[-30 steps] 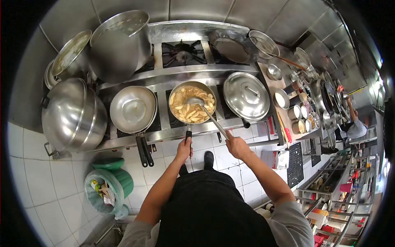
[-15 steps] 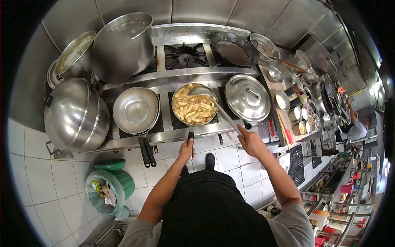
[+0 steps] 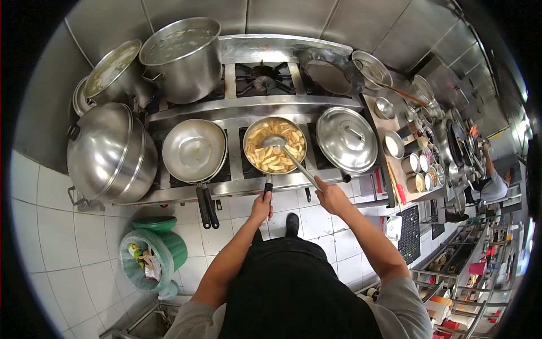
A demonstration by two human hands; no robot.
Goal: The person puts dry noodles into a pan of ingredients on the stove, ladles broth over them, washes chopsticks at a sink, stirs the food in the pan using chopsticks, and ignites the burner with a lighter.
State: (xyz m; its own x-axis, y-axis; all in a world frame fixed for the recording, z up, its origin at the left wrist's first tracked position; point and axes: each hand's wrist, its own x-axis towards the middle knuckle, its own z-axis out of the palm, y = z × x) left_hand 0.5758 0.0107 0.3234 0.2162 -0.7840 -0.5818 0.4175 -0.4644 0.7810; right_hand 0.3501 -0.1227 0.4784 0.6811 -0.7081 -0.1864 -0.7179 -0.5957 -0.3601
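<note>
A frying pan [image 3: 261, 168] sits on the front middle burner, with pale sliced food [image 3: 276, 158] in brown liquid. My left hand [image 3: 261, 208] is closed round the pan's black handle. My right hand [image 3: 332, 196] grips the upper part of a long metal ladle [image 3: 299, 166]. The ladle's bowl rests in the food near the pan's centre. To the left are stacked empty pans [image 3: 195, 151] with black handles. A round metal lid [image 3: 346, 140] lies to the right of the frying pan.
Large pots [image 3: 189, 68] and a domed steamer [image 3: 107, 158] stand at the left. A dark wok [image 3: 327, 73] is at the back. Small containers [image 3: 411, 164] line the right counter. A green bin [image 3: 178, 248] stands on the floor. Another person [image 3: 494, 186] is at far right.
The ladle's bowl has moved from the pan's upper edge down into the food. My right hand's fingers, looser half a second ago, are now wrapped round the handle. The view has shifted slightly.
</note>
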